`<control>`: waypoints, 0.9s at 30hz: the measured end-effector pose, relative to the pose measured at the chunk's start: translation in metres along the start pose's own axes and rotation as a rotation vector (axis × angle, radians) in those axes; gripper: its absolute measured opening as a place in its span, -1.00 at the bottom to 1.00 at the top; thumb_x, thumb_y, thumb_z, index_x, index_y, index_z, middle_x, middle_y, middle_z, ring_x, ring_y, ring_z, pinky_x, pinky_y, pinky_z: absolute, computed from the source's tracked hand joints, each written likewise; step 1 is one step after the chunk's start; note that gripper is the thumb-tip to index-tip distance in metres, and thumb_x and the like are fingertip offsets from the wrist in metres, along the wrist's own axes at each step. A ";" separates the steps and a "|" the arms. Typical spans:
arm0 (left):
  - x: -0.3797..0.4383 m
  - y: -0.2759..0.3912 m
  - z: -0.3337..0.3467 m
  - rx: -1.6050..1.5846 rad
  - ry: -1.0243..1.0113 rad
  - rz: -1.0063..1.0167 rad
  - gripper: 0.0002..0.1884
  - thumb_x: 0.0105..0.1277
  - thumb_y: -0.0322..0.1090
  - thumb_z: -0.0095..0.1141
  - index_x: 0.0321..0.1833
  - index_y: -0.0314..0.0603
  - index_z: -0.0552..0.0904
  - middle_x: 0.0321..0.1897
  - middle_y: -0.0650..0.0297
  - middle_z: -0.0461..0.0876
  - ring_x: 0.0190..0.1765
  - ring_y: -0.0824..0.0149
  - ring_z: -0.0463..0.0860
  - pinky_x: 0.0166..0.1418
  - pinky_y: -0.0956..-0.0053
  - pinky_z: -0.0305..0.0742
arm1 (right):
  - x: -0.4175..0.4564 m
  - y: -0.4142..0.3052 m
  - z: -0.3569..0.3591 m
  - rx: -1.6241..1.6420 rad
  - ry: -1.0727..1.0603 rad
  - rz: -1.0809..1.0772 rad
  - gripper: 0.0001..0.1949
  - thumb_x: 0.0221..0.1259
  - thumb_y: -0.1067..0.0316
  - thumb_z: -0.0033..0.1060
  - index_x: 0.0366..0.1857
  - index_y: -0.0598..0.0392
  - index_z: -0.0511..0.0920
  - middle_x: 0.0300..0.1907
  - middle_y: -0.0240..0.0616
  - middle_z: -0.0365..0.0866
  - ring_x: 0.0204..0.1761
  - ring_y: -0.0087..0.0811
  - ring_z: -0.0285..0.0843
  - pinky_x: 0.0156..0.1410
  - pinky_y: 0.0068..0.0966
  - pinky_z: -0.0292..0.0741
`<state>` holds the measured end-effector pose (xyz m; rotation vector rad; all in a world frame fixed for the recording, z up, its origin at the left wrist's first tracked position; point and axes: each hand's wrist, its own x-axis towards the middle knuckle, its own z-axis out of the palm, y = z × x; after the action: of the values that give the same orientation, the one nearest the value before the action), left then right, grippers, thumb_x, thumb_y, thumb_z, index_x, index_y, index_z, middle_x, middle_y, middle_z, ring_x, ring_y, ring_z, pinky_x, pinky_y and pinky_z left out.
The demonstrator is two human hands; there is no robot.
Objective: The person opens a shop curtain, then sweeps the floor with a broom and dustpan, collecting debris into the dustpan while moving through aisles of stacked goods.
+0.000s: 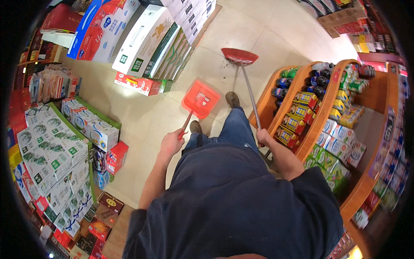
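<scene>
My left hand [172,141] is closed around the handle of a red plastic dustpan [198,108]. Some small bits of litter lie in the pan, which is left of my shoes. My right hand [264,137] grips the long metal pole of a red broom [240,55]. The broom's head is farther out on the tiled floor, ahead and to the right of the dustpan, apart from it. Dark dirt [230,64] lies on the tiles beside the broom's bristles. The bristles are mostly hidden under the red head.
Wooden shelves [323,111] with bottles and packs stand close on my right. Stacked drink cartons [142,48] rise ahead on the left. More white cartons [53,150] on green-edged stands are at the far left. Brown boxes [118,234] stand at the lower left.
</scene>
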<state>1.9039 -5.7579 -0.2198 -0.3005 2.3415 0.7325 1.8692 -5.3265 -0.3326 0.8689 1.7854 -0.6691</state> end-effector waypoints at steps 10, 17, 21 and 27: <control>0.058 0.011 0.040 0.181 -0.064 0.177 -0.74 0.10 -0.30 0.06 -0.13 -0.16 0.58 -0.32 -0.03 0.65 -0.19 -0.04 0.65 -0.09 0.11 0.54 | -0.135 0.079 0.014 0.272 0.047 -0.103 -0.60 0.39 0.03 -0.21 -0.36 0.22 0.42 -0.72 -0.34 0.28 -0.80 -0.45 0.22 -0.73 -0.45 0.18; 0.069 0.054 0.051 0.163 -0.011 0.085 -0.80 0.10 -0.31 0.05 -0.23 -0.18 0.59 -0.32 -0.03 0.65 -0.16 -0.03 0.64 -0.09 0.12 0.54 | -0.077 0.010 -0.044 0.112 0.043 -0.262 -0.54 0.40 0.06 -0.33 -0.60 0.17 0.35 -0.81 -0.27 0.29 -0.84 -0.33 0.25 -0.72 -0.35 0.19; 0.077 0.069 0.061 0.197 -0.008 0.066 -0.79 0.10 -0.32 0.05 -0.23 -0.18 0.61 -0.30 -0.02 0.65 -0.15 -0.01 0.64 -0.07 0.13 0.54 | 0.017 -0.001 0.014 0.050 -0.008 -0.147 -0.55 0.39 0.13 -0.39 -0.41 0.33 0.45 -0.73 -0.07 0.43 -0.76 -0.21 0.41 -0.65 -0.24 0.33; 0.083 0.069 0.069 0.212 -0.020 -0.004 -0.76 0.07 -0.32 0.08 -0.19 -0.16 0.62 -0.27 0.00 0.66 -0.14 0.00 0.64 -0.06 0.15 0.54 | -0.047 0.119 0.057 -0.240 -0.142 -0.071 -0.47 0.41 0.09 -0.38 -0.53 0.35 0.48 -0.69 0.00 0.52 -0.71 -0.13 0.53 -0.60 -0.22 0.45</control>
<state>1.8502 -5.6634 -0.2872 -0.2030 2.3737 0.4776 2.0080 -5.3123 -0.3141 0.5842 1.7325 -0.5345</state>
